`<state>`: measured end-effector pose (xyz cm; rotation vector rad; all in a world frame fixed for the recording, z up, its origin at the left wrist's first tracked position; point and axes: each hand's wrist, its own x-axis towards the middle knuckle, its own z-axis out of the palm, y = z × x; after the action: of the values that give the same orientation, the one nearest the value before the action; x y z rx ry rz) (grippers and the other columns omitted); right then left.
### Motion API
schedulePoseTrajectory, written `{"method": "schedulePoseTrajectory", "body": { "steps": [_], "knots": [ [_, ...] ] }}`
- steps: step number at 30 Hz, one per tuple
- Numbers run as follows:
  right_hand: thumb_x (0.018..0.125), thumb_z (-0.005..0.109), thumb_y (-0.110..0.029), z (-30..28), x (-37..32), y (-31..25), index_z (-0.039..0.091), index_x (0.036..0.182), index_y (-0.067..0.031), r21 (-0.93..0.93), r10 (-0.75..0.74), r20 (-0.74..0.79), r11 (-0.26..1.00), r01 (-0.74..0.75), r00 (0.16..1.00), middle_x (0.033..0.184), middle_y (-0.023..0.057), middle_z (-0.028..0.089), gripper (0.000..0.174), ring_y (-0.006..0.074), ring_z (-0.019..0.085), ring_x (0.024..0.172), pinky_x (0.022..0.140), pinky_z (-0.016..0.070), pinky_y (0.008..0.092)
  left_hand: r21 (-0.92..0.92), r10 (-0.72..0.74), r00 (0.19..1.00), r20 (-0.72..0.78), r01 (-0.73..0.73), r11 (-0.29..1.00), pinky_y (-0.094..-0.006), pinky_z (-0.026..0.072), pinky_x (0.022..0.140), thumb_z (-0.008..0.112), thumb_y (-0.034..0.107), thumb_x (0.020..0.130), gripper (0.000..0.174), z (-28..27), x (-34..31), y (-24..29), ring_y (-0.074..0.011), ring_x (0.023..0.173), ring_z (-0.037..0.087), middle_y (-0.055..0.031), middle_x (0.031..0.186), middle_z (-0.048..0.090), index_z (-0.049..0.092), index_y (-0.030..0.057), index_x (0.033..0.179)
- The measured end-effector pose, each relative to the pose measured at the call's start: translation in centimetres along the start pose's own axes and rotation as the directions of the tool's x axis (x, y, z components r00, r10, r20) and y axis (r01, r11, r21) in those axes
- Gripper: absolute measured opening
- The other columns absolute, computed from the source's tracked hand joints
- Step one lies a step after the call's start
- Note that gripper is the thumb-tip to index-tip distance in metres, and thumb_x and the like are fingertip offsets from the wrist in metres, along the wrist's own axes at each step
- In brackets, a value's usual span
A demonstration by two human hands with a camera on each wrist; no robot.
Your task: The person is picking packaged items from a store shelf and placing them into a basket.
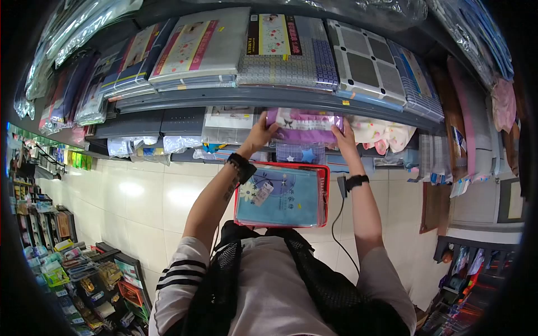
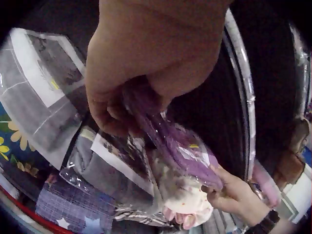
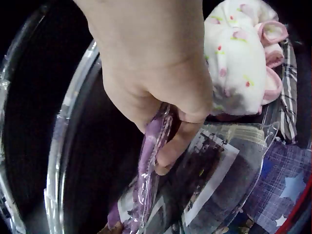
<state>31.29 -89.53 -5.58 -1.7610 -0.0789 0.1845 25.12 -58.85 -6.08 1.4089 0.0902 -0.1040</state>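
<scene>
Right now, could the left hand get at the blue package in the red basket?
Probably not while the left hand grips the purple package; freed, likely: the blue package lies uppermost in the basket.

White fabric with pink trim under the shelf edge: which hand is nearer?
Right: the right hand is just beside the white fabric; the left hand grips the opposite end of the purple package.

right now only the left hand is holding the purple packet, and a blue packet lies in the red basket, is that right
Not quite: in the head view the left hand and the right hand both grip the purple packet. A blue packet does lie in the red basket.
</scene>
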Motion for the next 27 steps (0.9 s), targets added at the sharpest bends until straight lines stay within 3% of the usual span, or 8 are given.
{"method": "schedulePoseTrajectory", "body": {
  "steps": [3, 8, 11, 15, 19, 20, 23, 27],
  "knots": [
    [0.09, 0.063, -0.017, 0.9, 1.7, 3.8, 0.045, 0.129, -0.0072, 0.073, 0.154, -0.088, 0.986, -0.148, 0.984, 0.105, 0.0079, 0.059, 0.044, 0.0156, 0.062, 0.076, 0.051, 0.0576, 0.0313, 0.103, -0.217, 0.962, -0.165, 0.236, 0.966, -0.0271, 0.0525, 0.066, 0.059, 0.01, 0.092, 0.032, 0.0, -0.4, -0.2, -0.0162, 0.086, 0.065, -0.0078, 0.102, 0.064, 0.041, -0.0008, 0.115],
    [0.081, 0.073, -0.007, 1.1, 2.6, 17.1, 0.049, 0.119, -0.0001, 0.013, 0.059, -0.246, 0.998, -0.057, 0.967, 0.095, 0.0069, 0.063, 0.046, 0.015, 0.062, 0.076, 0.054, 0.0543, 0.0292, 0.546, 0.044, 0.999, -0.007, -0.033, 0.837, -0.0272, 0.0513, 0.071, 0.064, 0.004, 0.085, 0.047, -5.4, -0.9, -15.0, -0.0159, 0.089, 0.063, -0.0119, 0.101, 0.067, 0.048, -0.003, 0.129],
    [0.081, 0.072, -0.006, 1.1, 1.9, 13.2, 0.053, 0.115, 0.0005, 0.024, 0.046, -0.288, 0.999, -0.041, 0.957, 0.089, 0.0054, 0.063, 0.04, 0.0111, 0.058, 0.071, 0.057, 0.0486, 0.0264, -0.019, -0.106, 0.991, -0.085, 0.105, 0.994, -0.0261, 0.0507, 0.072, 0.068, 0.006, 0.082, 0.054, -4.2, -1.9, -12.6, -0.0128, 0.09, 0.062, -0.0115, 0.101, 0.067, 0.047, -0.0031, 0.13],
    [0.083, 0.07, -0.01, 0.3, 2.5, 9.7, 0.057, 0.107, 0.0017, -0.126, -0.233, -0.392, 0.972, 0.199, 0.89, 0.078, 0.0029, 0.063, 0.03, 0.0087, 0.055, 0.064, 0.054, 0.0449, 0.0247, 0.239, -0.035, 0.998, -0.043, 0.044, 0.97, -0.0288, 0.0517, 0.077, 0.064, 0.002, 0.082, 0.051, -2.6, 0.0, -10.6, -0.0164, 0.092, 0.063, -0.015, 0.114, 0.063, 0.048, -0.0034, 0.13],
    [0.084, 0.068, -0.012, -0.4, 2.3, 14.2, 0.056, 0.116, 0.0005, -0.016, 0.071, -0.239, 0.997, -0.077, 0.968, 0.08, 0.0051, 0.064, 0.037, 0.0114, 0.057, 0.064, 0.062, 0.0492, 0.0266, 0.448, -0.133, 0.991, -0.023, 0.129, 0.885, -0.0316, 0.0516, 0.08, 0.063, 0.001, 0.082, 0.052, -3.1, 1.3, -13.8, -0.0229, 0.093, 0.065, -0.0175, 0.125, 0.057, 0.048, 0.0005, 0.132],
    [0.078, 0.072, -0.015, -1.8, 1.8, 15.3, 0.054, 0.12, 0.0002, -0.49, -0.163, -0.124, 0.868, 0.083, 0.979, 0.087, 0.0113, 0.065, 0.047, 0.023, 0.061, 0.067, 0.066, 0.0514, 0.0335, 0.4, -0.042, 0.996, -0.077, 0.069, 0.914, -0.0338, 0.0517, 0.079, 0.064, 0.002, 0.08, 0.052, -2.6, -0.2, -12.7, -0.0258, 0.093, 0.065, -0.0175, 0.123, 0.058, 0.05, 0.0034, 0.131],
    [0.077, 0.073, -0.016, -2.5, -2.0, 13.6, 0.056, 0.116, -0.0005, -0.67, -0.37, -0.149, 0.719, 0.182, 0.917, 0.092, 0.0144, 0.062, 0.045, 0.0211, 0.06, 0.075, 0.066, 0.0509, 0.0307, 0.481, 0.14, 0.976, -0.164, -0.044, 0.876, -0.0345, 0.0513, 0.077, 0.065, 0.004, 0.079, 0.048, -2.0, -5.2, -8.7, -0.0274, 0.094, 0.063, -0.0138, 0.107, 0.061, 0.054, 0.0046, 0.126],
    [0.075, 0.073, -0.017, -3.5, -11.1, 15.1, 0.063, 0.097, -0.0007, -0.664, -0.095, -0.002, 0.744, 0.07, 0.995, 0.086, 0.0111, 0.064, 0.029, 0.0172, 0.063, 0.072, 0.063, 0.0511, 0.0323, 0.769, 0.181, 0.969, -0.171, 0.016, 0.639, -0.0397, 0.0494, 0.082, 0.073, 0.012, 0.075, 0.035, -7.1, -11.6, -12.1, -0.0321, 0.097, 0.059, -0.0171, 0.1, 0.06, 0.061, 0.0006, 0.106]
  ]
}}
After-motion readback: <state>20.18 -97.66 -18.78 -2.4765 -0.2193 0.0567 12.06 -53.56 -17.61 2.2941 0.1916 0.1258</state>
